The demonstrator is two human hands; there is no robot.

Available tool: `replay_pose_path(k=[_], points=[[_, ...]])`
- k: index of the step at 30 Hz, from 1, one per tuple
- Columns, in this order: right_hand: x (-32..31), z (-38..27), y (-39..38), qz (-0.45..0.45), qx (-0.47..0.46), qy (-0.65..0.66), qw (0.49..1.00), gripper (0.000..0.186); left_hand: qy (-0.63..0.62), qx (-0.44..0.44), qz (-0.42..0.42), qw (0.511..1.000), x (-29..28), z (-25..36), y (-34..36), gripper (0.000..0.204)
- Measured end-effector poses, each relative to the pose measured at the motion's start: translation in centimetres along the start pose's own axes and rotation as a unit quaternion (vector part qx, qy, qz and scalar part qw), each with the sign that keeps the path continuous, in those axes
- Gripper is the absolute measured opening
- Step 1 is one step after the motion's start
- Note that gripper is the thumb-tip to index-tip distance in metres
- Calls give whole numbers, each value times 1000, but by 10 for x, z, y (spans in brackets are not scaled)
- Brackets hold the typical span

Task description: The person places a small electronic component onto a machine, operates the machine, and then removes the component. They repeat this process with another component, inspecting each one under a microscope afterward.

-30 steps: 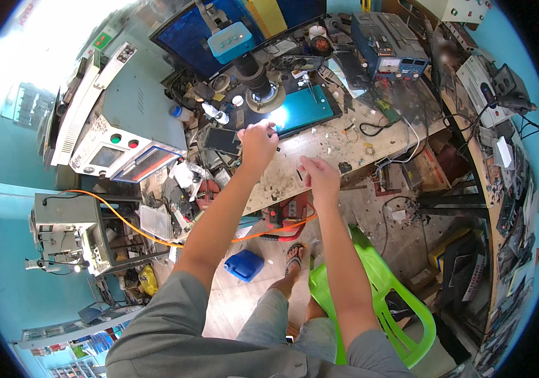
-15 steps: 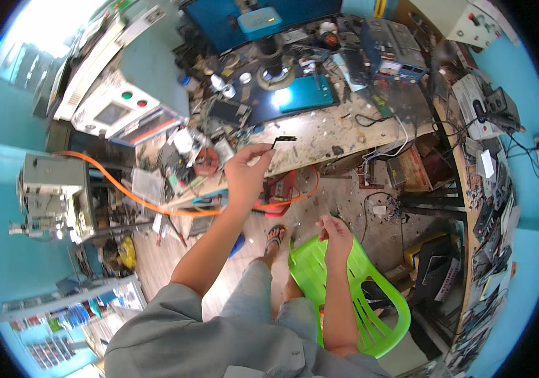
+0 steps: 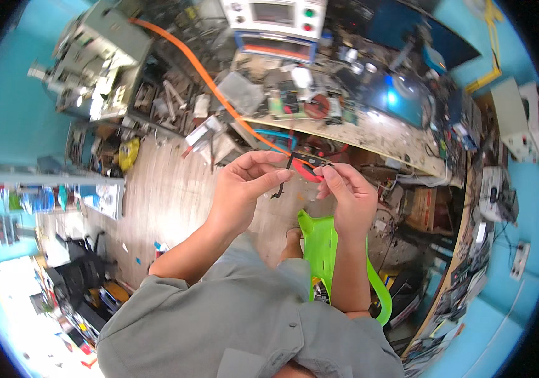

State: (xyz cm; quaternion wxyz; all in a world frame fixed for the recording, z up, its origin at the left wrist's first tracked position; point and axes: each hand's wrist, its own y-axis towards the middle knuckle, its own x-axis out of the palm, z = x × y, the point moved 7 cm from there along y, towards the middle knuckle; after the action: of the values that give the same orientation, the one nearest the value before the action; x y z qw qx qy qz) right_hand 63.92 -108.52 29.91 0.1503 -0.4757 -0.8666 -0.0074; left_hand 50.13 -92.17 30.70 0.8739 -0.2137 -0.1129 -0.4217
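Observation:
Between both hands, in the middle of the view, is a small dark electronic part (image 3: 307, 157) with a thin black strip hanging down from it. My left hand (image 3: 244, 189) has its thumb and fingers closed on the left of the part, around the strip. My right hand (image 3: 348, 195) pinches the part's right end between thumb and fingers. The part is held up in the air, below the front edge of the cluttered bench (image 3: 370, 129) as seen in the picture.
A green plastic chair (image 3: 380, 296) stands by my right leg. An orange cable (image 3: 197, 63) runs across toward the bench. Machines (image 3: 112, 75) and a lit microscope work spot (image 3: 392, 94) are farther back. A cluttered side bench (image 3: 465, 283) runs along the right wall.
My left hand lifted the dark part off the bench area and brought it back toward me. My right hand rose and now grips it too. The view has swung leftward.

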Motion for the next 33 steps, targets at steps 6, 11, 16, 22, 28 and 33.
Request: replay_pose_path(k=[6,11,16,22,28,33], points=[[213,44,-41,-97,18,-32,995,16,-36,36,79,996,-192,68,-80,26],[388,117,-90,-145,96,-17,985,16,14,43,169,985,-367,122,-148,18],[525,163,-121,-225,165,-42,959,17,29,44,232,971,-501,163,-193,15],[632,223,-102,-232,195,-26,953,20,43,43,243,968,-619,186,-168,18],[750,304,-54,-198,236,7,952,20,7,43,232,972,-750,224,-102,19],[855,359,15,-154,271,47,949,22,345,238,242,875,-858,270,-37,29]])
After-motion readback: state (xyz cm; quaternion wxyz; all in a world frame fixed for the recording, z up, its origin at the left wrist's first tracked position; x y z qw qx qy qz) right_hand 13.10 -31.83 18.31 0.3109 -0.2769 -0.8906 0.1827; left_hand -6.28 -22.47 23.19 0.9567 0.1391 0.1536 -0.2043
